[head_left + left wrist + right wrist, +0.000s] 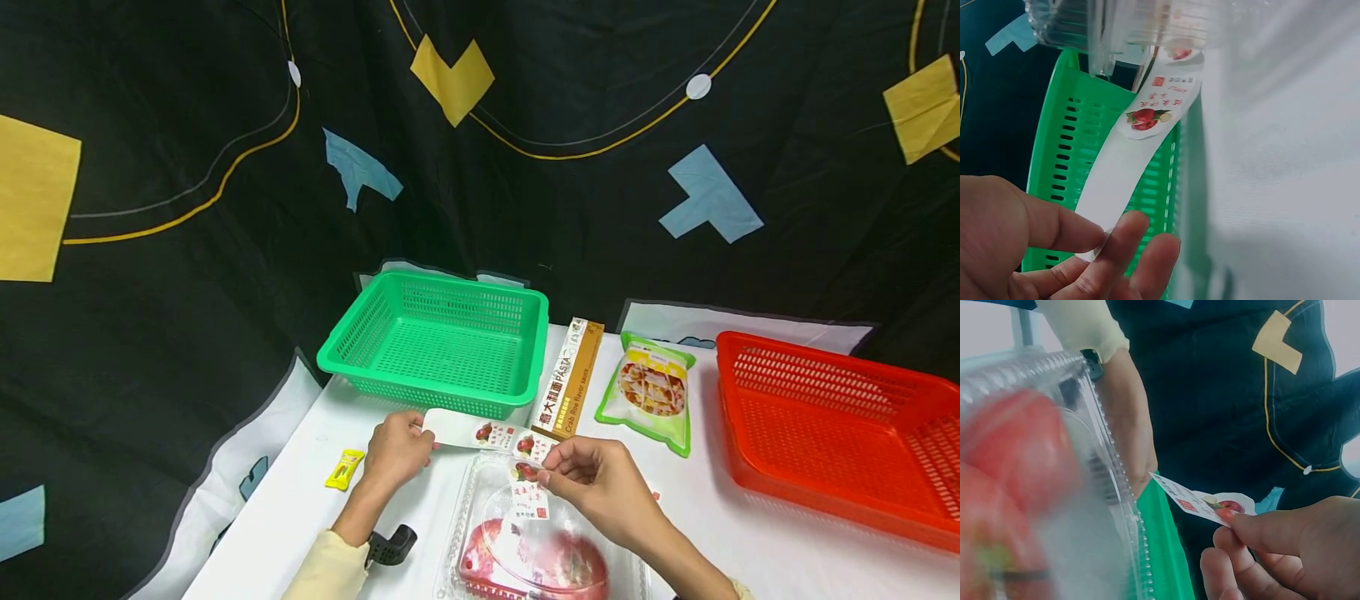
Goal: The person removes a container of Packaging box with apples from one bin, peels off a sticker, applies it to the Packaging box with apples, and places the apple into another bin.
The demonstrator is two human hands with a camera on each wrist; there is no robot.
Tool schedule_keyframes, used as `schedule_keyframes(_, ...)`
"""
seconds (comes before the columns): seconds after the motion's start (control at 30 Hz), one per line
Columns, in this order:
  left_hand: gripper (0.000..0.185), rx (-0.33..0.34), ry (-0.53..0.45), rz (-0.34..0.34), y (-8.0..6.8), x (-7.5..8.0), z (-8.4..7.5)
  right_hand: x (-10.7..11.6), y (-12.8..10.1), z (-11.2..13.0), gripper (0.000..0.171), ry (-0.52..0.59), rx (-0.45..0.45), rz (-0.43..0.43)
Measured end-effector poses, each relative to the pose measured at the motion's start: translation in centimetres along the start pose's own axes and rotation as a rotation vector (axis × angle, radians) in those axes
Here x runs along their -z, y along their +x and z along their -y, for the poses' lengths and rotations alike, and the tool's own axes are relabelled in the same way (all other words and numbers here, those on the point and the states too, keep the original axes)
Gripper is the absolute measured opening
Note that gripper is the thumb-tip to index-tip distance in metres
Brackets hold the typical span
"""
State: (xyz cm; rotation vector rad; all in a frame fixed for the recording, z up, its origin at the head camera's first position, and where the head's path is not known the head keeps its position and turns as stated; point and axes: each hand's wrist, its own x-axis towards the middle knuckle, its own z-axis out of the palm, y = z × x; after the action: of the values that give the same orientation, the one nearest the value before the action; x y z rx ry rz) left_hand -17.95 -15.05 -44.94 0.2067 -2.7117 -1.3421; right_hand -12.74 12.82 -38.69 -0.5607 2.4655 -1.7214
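A white sticker strip (480, 433) printed with red fruit labels stretches between my two hands. My left hand (397, 454) pinches its blank end (1107, 206) between thumb and fingers, in front of the green basket (442, 342). My right hand (592, 479) pinches a label (1210, 503) at the strip's other end, above a clear plastic clamshell box (532, 542) with red fruit inside. Another label (531, 498) sits on the box lid. The box (1041, 487) fills the left of the right wrist view, blurred.
A red basket (840, 425) stands at the right. Between the baskets lie a pasta box (570, 379) and a green-edged snack pouch (651, 390). A small yellow packet (343, 469) lies left of my left hand. The white table (300, 492) ends against dark cloth.
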Motion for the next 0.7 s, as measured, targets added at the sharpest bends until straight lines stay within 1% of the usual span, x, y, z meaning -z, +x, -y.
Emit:
schedule_keyframes(0.23,0.031,0.008,0.072,-0.014,0.2,-0.1,0.6,-0.1,-1.4,-0.3,0.008,0.026,-0.055,0.003)
schedule_keyframes(0.37,0.032,0.016,0.114,-0.018,0.2,-0.1,0.9,-0.2,-2.1,-0.7,0.013,0.049,-0.084,0.007)
schedule_keyframes(0.47,0.036,0.021,0.144,-0.015,0.1,-0.2,1.0,-0.4,-2.5,-1.0,0.015,0.057,-0.081,0.005)
schedule_keyframes(0.57,0.039,0.023,0.159,-0.011,0.0,-0.3,1.2,-0.6,-2.9,-1.2,0.011,0.033,-0.062,0.001)
schedule_keyframes(0.7,0.038,0.018,0.191,-0.004,-0.1,-0.2,1.3,-0.9,-3.2,-1.4,0.006,-0.001,-0.04,-0.009)
